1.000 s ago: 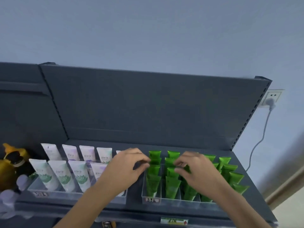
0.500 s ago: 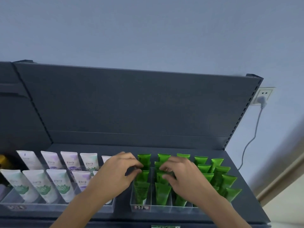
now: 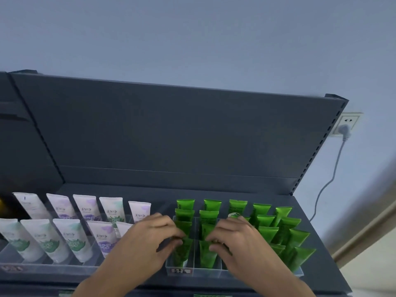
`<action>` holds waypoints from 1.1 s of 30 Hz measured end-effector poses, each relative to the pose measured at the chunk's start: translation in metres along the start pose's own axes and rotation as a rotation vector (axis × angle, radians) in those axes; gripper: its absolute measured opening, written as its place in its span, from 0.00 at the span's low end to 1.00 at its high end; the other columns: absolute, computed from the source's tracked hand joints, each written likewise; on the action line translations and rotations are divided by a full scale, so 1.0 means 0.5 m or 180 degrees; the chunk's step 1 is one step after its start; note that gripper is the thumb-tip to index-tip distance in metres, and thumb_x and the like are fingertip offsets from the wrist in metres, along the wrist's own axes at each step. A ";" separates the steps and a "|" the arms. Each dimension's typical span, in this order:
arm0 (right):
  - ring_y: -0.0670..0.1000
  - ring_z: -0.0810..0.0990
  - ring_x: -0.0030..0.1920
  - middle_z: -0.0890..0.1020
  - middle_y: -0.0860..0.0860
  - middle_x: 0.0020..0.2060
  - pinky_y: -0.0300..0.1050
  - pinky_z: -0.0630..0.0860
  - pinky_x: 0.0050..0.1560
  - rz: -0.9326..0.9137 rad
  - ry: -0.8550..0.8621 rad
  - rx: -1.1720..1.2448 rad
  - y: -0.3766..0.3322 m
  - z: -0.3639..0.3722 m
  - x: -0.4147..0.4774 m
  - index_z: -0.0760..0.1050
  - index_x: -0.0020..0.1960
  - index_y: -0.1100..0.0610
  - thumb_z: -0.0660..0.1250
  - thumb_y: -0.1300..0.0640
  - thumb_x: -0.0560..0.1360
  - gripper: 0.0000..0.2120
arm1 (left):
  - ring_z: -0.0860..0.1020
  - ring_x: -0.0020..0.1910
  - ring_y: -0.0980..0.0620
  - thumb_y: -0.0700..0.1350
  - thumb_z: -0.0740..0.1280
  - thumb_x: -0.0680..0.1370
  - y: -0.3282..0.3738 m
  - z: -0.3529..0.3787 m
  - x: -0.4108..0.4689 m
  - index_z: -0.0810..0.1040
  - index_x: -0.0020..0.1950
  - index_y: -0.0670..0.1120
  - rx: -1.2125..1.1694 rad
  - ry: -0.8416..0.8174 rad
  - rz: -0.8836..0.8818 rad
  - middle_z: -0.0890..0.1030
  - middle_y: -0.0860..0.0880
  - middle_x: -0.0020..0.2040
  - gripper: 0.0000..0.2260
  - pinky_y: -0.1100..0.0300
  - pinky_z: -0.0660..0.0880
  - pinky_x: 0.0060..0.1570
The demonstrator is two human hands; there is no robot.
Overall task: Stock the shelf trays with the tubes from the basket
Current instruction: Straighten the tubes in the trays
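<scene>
- The green tubes [image 3: 265, 211] are standing in rows in a clear divided tray [image 3: 194, 272] on the right half of the dark shelf [image 3: 162, 189], crimped ends up.
- Both hands are down at the front left corner of that tray, close together but not touching.
- The left hand [image 3: 147, 239] has its fingers curled in, pinching the top of the front tube in the first lane [image 3: 181, 254].
- The right hand [image 3: 240, 243] is doing pretty much the same, fingers curled onto the top of the front tube in the second lane [image 3: 206, 256]. It hides part of the third lane.
- Just left of that sits another clear tray [image 3: 42, 266] with two rows of white tubes [image 3: 70, 236], green and purple prints, leaning back.
- There's a wall socket [image 3: 348, 123] at the far right with a grey cable [image 3: 334, 172] hanging from it.
</scene>
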State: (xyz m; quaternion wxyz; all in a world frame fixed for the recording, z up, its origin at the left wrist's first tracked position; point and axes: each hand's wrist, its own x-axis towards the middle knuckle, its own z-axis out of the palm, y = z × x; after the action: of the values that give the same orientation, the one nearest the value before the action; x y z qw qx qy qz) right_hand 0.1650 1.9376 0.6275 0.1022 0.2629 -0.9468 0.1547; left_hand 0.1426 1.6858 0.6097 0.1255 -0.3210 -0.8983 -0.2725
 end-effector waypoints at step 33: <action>0.42 0.79 0.44 0.81 0.39 0.42 0.42 0.77 0.48 0.0417 -0.0214 0.0230 0.271 -0.114 -0.025 0.83 0.48 0.47 0.68 0.50 0.77 0.05 | 0.79 0.49 0.56 0.51 0.65 0.82 0.173 0.121 0.281 0.82 0.55 0.52 0.0643 -0.0856 -0.0191 0.80 0.57 0.50 0.08 0.55 0.78 0.50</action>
State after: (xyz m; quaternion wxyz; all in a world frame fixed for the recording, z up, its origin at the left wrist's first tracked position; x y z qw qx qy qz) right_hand 0.1103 2.0734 0.6445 0.0504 0.2090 -0.9587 0.1862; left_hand 0.0883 1.8479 0.6518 0.0275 -0.3134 -0.9390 -0.1391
